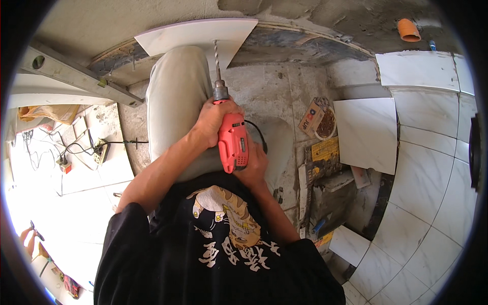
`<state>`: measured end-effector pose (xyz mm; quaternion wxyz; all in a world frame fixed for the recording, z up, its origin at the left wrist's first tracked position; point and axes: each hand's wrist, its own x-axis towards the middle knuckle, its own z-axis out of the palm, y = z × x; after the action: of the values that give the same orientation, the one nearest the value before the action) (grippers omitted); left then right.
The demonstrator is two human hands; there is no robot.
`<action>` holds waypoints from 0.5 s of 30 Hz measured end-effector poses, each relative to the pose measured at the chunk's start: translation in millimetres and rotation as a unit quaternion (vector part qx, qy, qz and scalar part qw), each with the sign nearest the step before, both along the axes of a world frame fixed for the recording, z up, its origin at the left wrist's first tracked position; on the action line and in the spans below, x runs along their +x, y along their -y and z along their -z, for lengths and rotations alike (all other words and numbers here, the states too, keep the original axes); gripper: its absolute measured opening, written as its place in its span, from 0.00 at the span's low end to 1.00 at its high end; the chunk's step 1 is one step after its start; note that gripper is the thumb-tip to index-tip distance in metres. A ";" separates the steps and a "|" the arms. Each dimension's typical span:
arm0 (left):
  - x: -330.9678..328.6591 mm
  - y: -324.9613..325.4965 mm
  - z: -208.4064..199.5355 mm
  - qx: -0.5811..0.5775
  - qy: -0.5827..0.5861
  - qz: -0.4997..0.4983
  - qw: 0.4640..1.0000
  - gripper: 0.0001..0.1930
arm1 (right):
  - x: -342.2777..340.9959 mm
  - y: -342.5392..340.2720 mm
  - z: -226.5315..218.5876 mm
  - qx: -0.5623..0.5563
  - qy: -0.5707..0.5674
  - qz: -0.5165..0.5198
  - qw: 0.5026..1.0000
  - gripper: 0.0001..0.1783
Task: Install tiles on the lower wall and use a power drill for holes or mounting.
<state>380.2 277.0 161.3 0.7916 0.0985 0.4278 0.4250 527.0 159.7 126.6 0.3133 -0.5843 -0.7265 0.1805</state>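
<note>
Both my hands hold a red power drill (233, 140) in front of my body. My left hand (219, 119) wraps around its front end, just behind the dark chuck (220, 90). Behind the drill body, my right hand (255, 163) closes around the grip, most of its fingers hidden. A long spiral drill bit (217, 60) points away from me, its tip at a white tile (234, 31) with a slanted edge. That tile leans at the wall, and my knee (184, 68) in light trousers is against or just in front of it.
A long metal level (76, 76) slants in at left, near power cords (81, 147) on pale floor tiles. To the right are a loose square tile (367, 133), torn cardboard (316, 118) and marble-patterned tiles (419, 178). An orange pipe (408, 30) juts from the wall.
</note>
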 end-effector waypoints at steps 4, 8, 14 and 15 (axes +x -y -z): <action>0.7 0.5 5.5 0.015 -0.014 0.011 1.000 0.06 | -0.2 -1.9 10.0 0.048 -0.004 -0.010 0.999 0.45; 2.3 -0.5 9.0 0.019 -0.027 0.016 0.999 0.05 | 2.1 -3.7 16.4 0.075 0.001 -0.011 0.997 0.44; 2.3 0.4 10.8 0.027 -0.018 0.003 0.999 0.05 | 3.2 1.5 19.4 0.046 0.023 -0.002 0.999 0.44; 3.3 0.8 10.0 0.023 -0.020 0.002 1.000 0.05 | 3.8 2.4 20.1 0.046 0.024 -0.001 0.999 0.44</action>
<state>383.5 276.2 151.3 0.7813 0.1256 0.4333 0.4313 530.8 157.3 106.5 0.3224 -0.5725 -0.7419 0.1336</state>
